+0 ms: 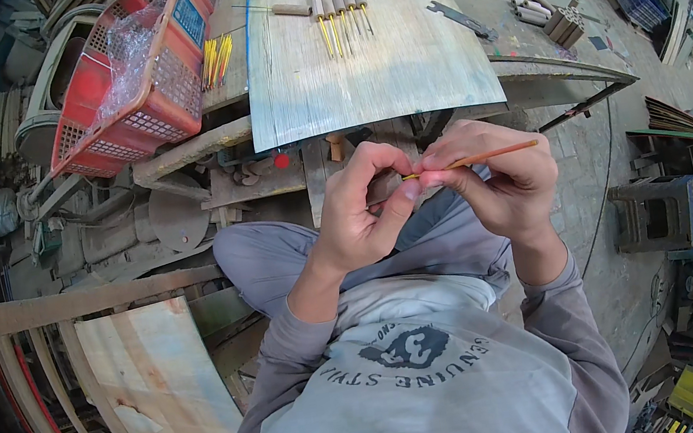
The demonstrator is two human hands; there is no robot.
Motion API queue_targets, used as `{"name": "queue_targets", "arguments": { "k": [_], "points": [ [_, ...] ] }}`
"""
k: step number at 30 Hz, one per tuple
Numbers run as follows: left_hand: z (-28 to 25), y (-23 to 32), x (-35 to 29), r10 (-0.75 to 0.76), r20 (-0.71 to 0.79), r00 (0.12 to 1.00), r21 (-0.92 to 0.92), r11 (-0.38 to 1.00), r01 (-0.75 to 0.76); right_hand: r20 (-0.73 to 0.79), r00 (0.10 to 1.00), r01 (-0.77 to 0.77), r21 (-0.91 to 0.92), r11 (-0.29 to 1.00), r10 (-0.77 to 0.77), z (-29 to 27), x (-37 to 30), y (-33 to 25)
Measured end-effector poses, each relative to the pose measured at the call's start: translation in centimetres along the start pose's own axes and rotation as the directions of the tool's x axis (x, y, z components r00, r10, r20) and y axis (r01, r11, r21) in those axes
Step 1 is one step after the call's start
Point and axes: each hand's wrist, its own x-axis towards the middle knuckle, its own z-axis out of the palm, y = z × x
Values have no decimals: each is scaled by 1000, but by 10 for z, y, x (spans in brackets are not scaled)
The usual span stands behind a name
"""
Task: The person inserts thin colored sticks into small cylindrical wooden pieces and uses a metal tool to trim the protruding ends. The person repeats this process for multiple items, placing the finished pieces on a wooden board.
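Above my lap, my left hand (363,205) and my right hand (502,186) meet with fingertips pinched together. Between them runs a thin orange-brown stick (497,152), its free end pointing right past my right fingers. A bit of yellow shows at the left fingertips, where the rest of the stick is hidden. Beyond my hands is the board-topped table (382,87). Several grey cylindrical handles with thin yellow or dark rods (339,0) lie side by side on it, with one more grey handle (291,10) lying crosswise to their left.
A red plastic crate (169,91) holding clear wrap stands left of the board, beside a bunch of yellow sticks (216,62). A flat metal wrench (460,19) and grey tubes (532,10) lie to the right. A plastic stool (656,213) stands on the floor at right.
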Motion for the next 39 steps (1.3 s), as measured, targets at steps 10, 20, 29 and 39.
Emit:
{"name": "queue_targets", "arguments": {
  "k": [10,20,29,39],
  "points": [
    [2,-18,-1,72,-147,986,-95,992,-87,-150,926,-293,297,909,347,-48,28,86],
    [6,-15,-6,32,-183,983,-255,964,-79,-323,821,-468,-853,232,471,-116,22,297],
    [-7,-27,-11,-29,-205,978,-278,960,-30,-333,558,-830,-193,524,760,-117,43,219],
    [-13,-53,-2,65,-227,972,46,997,-55,-18,752,-657,-106,747,659,-86,-3,63]
  ]
}}
